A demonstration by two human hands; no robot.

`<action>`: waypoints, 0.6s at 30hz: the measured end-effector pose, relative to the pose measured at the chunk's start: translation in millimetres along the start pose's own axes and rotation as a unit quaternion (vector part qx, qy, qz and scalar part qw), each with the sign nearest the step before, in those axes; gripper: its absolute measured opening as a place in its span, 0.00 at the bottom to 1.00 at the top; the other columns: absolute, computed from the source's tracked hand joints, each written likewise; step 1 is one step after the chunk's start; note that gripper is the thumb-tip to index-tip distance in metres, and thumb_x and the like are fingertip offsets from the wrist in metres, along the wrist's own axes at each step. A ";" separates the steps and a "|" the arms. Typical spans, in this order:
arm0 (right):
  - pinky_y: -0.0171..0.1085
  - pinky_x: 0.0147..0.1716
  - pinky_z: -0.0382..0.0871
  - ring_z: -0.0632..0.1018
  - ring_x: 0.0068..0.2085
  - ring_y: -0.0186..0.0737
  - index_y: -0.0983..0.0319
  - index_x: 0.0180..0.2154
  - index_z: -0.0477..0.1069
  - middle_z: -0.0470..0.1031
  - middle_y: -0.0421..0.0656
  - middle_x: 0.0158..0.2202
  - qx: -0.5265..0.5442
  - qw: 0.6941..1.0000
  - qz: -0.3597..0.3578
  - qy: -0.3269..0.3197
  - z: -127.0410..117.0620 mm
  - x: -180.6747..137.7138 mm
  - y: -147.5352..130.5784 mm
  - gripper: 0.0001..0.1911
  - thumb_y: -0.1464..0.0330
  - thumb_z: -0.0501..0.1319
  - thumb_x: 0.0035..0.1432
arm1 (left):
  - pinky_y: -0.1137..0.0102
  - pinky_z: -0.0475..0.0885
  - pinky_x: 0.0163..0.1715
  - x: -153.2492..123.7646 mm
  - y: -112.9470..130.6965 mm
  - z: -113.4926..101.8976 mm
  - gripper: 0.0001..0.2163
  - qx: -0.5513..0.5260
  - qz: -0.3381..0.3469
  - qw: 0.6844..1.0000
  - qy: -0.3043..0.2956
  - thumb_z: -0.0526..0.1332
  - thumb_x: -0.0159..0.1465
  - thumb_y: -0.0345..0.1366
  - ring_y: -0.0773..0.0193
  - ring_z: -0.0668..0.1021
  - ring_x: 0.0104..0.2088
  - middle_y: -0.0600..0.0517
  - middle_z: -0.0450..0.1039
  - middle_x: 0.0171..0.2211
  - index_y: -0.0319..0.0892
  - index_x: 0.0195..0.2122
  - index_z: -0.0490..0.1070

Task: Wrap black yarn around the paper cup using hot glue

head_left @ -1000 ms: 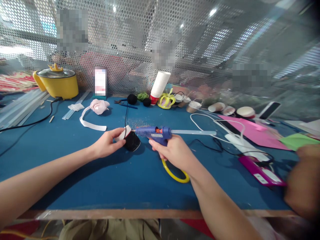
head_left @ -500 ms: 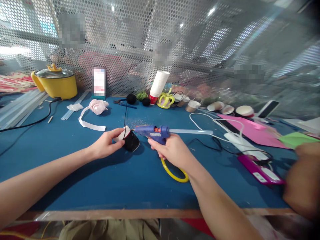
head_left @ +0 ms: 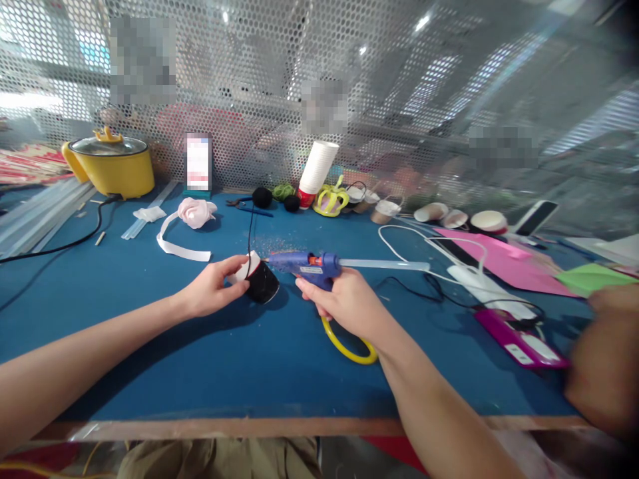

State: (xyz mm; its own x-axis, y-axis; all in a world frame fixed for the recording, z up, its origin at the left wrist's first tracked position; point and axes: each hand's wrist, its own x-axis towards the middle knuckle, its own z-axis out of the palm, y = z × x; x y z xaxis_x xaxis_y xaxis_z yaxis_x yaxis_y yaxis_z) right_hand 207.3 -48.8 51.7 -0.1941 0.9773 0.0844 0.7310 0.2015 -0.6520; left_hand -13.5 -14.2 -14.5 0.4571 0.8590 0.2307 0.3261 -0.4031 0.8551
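Observation:
My left hand (head_left: 215, 287) is closed on a paper cup (head_left: 263, 283) whose side is black and whose inside is white; the cup lies tilted above the blue table. A black cord (head_left: 250, 234) runs from the cup's rim back to a black yarn ball (head_left: 262, 197). In my right hand (head_left: 344, 299) is a blue glue gun (head_left: 312, 265), its nozzle at the cup's rim. From the gun's rear sticks a clear glue stick (head_left: 384, 265). Beneath my right hand lies a yellow ring-shaped handle (head_left: 352, 347), partly hidden by the wrist.
A yellow electric pot (head_left: 117, 169) stands back left, near a pink ribbon roll (head_left: 197, 213). Along the back are stacked paper cups (head_left: 318, 166) and a yellow woven basket (head_left: 331, 199). To the right lie pink paper (head_left: 504, 263), a purple box (head_left: 519, 339) and another person's blurred arm (head_left: 606, 359).
Both hands, the cup and the glue gun stay nearly in place. The glue stick's rear end shows very slightly farther right.

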 end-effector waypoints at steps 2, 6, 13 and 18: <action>0.30 0.16 0.65 0.68 0.13 0.31 0.63 0.24 0.67 0.66 0.36 0.11 0.004 1.000 0.002 0.000 -0.2 -0.7 -1.1 0.11 0.63 0.56 0.52 | 0.64 0.66 0.47 0.0 -0.4 -0.2 0.21 0.002 0.002 1.000 -0.002 0.55 0.58 0.39 0.55 0.72 0.45 0.43 0.70 0.46 0.34 0.50 0.62; 0.30 0.16 0.65 0.68 0.13 0.31 0.63 0.23 0.66 0.66 0.36 0.11 0.004 1.000 0.006 -0.008 -1.2 -2.3 -3.4 0.12 0.63 0.56 0.52 | 0.64 0.66 0.46 0.3 -0.5 -0.4 0.21 0.003 0.005 1.000 0.003 0.55 0.58 0.39 0.55 0.72 0.44 0.43 0.70 0.45 0.33 0.50 0.62; 0.30 0.16 0.65 0.68 0.13 0.30 0.63 0.23 0.67 0.64 0.35 0.10 0.002 1.000 -0.003 -0.007 -0.7 -2.8 -2.7 0.12 0.63 0.56 0.52 | 0.66 0.67 0.43 0.4 -1.6 -0.5 0.19 -0.006 0.022 1.000 -0.008 0.54 0.59 0.38 0.58 0.73 0.41 0.44 0.71 0.42 0.34 0.49 0.62; 0.30 0.16 0.65 0.68 0.13 0.31 0.64 0.24 0.68 0.65 0.36 0.10 0.001 1.000 -0.002 -0.001 0.4 -0.5 -1.2 0.11 0.63 0.56 0.52 | 0.64 0.67 0.44 0.4 -2.2 -0.4 0.21 -0.006 0.011 1.000 -0.003 0.54 0.59 0.39 0.55 0.72 0.43 0.43 0.71 0.44 0.33 0.50 0.62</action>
State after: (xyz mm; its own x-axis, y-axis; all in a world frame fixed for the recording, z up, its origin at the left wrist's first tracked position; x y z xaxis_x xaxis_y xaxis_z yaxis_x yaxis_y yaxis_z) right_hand 206.3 -49.6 52.2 -0.1982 0.9763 0.0866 0.7290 0.2059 -0.6528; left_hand -14.3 -12.8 -16.1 0.4689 0.8482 0.2464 0.3060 -0.4177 0.8555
